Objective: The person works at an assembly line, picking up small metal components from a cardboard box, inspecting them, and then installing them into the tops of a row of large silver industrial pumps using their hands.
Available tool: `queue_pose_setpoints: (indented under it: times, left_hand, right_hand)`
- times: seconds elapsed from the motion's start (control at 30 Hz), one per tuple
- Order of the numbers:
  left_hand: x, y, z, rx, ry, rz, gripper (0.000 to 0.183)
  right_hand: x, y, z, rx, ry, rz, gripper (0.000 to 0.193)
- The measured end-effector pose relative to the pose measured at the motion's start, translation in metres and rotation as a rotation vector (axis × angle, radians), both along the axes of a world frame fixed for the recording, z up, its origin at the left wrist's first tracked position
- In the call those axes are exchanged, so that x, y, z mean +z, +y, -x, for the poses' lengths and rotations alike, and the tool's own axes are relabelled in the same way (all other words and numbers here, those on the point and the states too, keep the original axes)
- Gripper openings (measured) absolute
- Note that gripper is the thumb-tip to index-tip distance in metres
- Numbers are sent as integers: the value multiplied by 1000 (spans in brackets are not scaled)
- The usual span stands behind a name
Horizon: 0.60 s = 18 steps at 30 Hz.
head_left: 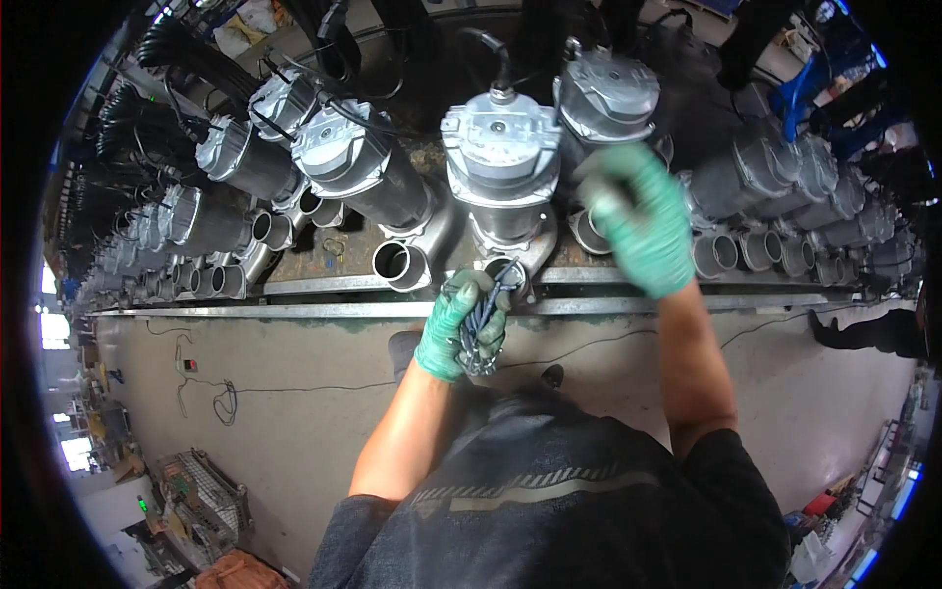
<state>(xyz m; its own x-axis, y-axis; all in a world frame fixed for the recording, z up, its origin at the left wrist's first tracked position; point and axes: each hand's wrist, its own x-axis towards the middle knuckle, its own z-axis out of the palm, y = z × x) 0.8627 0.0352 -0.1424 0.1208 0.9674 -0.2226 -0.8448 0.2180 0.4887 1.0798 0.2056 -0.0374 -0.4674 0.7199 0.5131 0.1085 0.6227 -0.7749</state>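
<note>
My left hand [449, 329], in a green-coated glove, is closed around a bunch of thin dark pieces with shiny lower ends [479, 339]; their exact kind is too small to make out. It is just in front of the bench edge, below the open pipe mouth of the middle silver motor-pump unit [500, 147]. My right hand [643, 221], gloved alike, is raised over the bench in front of another pump unit [608, 93]. Motion smears its fingers, so whether it holds anything cannot be told.
More pump units with round pipe mouths [395, 262] line the bench on both sides. A metal rail [343, 309] edges the bench. Black cables [314, 388] lie across the floor. A wire cart [201, 501] stands at the lower left, and a dark-clothed limb [868, 334] shows far right.
</note>
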Motion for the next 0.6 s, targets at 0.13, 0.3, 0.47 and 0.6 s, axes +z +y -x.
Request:
queue_pose_setpoints:
  times: [0.13,0.3,0.47,0.6]
  left_hand:
    - [15,-12,-34,-76,96,22,27]
    - [15,-18,-72,-180,112,28,36]
    - [14,-20,-110,-180,117,160,45]
    - [25,-19,-134,-178,72,282,43]
  right_hand:
    - [-54,-66,-12,221,-180,-107,26]
    - [-60,-94,-63,170,-526,-173,31]
    - [-55,-123,-96,-176,-232,-96,30]
    - [-40,-140,-124,63,-408,-240,35]
